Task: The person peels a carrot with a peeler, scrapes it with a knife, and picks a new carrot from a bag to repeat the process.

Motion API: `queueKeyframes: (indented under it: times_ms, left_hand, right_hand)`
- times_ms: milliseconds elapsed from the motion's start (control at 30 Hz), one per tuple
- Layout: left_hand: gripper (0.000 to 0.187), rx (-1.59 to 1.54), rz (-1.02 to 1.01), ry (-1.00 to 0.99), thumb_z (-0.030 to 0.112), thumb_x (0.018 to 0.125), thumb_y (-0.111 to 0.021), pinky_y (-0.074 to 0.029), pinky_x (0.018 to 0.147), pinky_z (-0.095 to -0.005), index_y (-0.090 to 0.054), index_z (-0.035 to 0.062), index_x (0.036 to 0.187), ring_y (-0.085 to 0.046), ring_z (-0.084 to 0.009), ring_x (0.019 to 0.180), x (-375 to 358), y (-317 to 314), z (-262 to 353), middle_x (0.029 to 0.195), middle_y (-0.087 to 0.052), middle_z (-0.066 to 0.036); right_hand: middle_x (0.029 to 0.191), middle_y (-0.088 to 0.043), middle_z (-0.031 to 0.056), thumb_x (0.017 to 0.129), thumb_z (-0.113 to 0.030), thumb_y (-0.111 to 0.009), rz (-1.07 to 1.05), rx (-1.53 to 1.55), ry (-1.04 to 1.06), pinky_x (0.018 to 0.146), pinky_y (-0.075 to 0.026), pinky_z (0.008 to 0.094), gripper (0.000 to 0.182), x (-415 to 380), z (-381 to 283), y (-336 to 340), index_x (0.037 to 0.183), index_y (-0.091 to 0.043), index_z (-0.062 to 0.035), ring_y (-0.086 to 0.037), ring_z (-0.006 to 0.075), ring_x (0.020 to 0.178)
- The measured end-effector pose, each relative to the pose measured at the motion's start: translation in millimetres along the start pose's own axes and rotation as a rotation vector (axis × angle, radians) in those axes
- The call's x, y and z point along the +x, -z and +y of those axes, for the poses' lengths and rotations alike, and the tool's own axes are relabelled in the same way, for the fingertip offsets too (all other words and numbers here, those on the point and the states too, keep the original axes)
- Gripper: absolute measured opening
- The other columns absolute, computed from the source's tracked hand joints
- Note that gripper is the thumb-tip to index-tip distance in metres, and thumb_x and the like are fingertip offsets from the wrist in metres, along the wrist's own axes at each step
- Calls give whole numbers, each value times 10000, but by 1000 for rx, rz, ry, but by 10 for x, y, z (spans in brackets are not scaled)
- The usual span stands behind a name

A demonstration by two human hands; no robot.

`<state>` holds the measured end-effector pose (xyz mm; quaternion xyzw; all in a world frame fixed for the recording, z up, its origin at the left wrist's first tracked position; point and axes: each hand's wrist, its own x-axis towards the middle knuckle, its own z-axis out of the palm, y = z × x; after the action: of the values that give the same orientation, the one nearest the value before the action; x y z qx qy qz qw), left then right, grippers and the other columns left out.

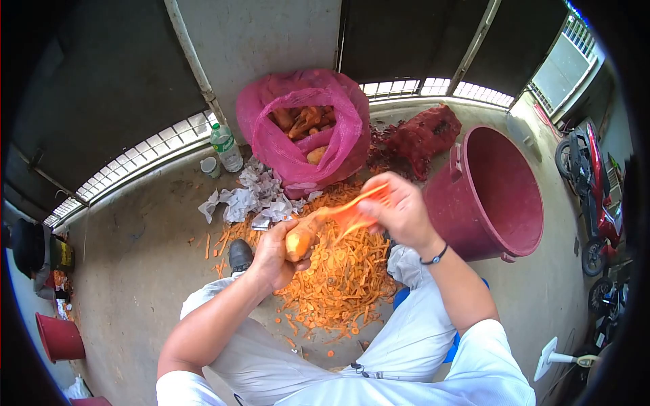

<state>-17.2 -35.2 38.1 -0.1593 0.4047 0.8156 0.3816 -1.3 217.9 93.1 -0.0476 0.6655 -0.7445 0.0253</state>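
My left hand (276, 256) is wrapped round a carrot (298, 242), partly peeled, with its pale orange end towards me. Over the carrot's far end is my right hand (398, 206), its fingers closed on an orange peeler (359, 211) that is blurred by motion. A heap of orange peelings (338, 284) covers the floor between my legs, below both hands. Beyond them stands an open pink mesh bag (345, 159) with unpeeled carrots (308, 122) inside.
Crumpled paper (249, 193), a green-capped bottle (227, 149) and a white cup (210, 167) are left of the bag. On the right are a red sack (430, 135) and a large maroon tub (443, 210). Motorbikes (596, 189) stand at far right.
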Motion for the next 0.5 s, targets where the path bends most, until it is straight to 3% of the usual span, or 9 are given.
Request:
queueKeyframes:
  times_ms: [100, 233, 333, 500]
  left_hand:
    - [358, 24, 44, -1, 351, 1043, -430, -371, 471, -280, -596, 91, 1226, -551, -149, 644, -11, -58, -35, 933, -662, -80]
    - [318, 90, 45, -47, 355, 1030, -462, -349, 471, -268, -605, 142, 1217, -573, -146, 670, -136, -231, -38, 941, -662, -30]
    - [360, 77, 104, -88, 314, 1033, -455, -363, 483, -263, -647, 114, 1264, -554, -108, 635, -187, -300, -62, 855, -665, -14]
    - [356, 90, 26, -97, 301, 1033, -455, -351, 444, -272, -630, 92, 1261, -552, -116, 598, -147, -177, -82, 858, -671, -42]
  right_hand:
    - [937, -676, 26, 956, -99, -739, -143, 67, -73, 570, -545, 185, 227, -105, 28, -202, 1131, -603, -48, -636, 36, 718]
    - [893, -669, 14, 971, -108, -727, -184, -49, -49, 583, -535, 187, 208, -70, 103, -124, 1120, -596, -45, -619, 31, 708]
    - [869, -665, 13, 974, -99, -721, -184, -153, 2, 585, -522, 192, 198, -47, 114, -84, 1110, -590, -38, -614, 36, 696]
    - [853, -678, 29, 963, -56, -710, -129, -192, -1, 575, -498, 199, 171, 57, 146, 98, 1090, -601, -24, -613, 39, 674]
